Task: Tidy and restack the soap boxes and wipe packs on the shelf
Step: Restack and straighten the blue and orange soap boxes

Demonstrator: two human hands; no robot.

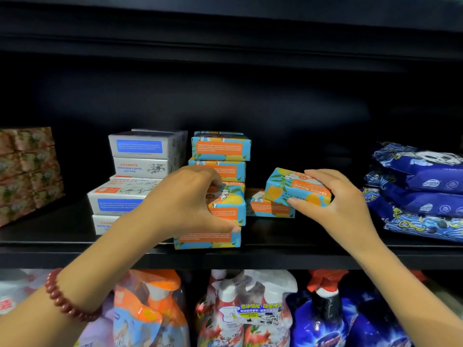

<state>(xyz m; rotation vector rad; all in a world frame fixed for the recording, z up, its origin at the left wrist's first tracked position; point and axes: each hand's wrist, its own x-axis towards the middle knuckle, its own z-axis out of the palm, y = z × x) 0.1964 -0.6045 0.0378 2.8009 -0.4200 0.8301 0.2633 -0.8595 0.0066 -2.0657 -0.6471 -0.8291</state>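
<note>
Blue-and-orange soap boxes stand in a stack at the middle of the black shelf. My left hand grips one box low in the front of that stack, thumb under it and fingers over its top. My right hand holds another blue-and-orange box, tilted and resting on a flat box to the right of the stack. White soap boxes are piled unevenly to the left. Dark blue wipe packs lie stacked at the right.
Red floral boxes fill the shelf's far left. Below the shelf edge stand spray bottles and refill bags. Another dark shelf hangs overhead. A bare gap of shelf lies between the soap and the wipe packs.
</note>
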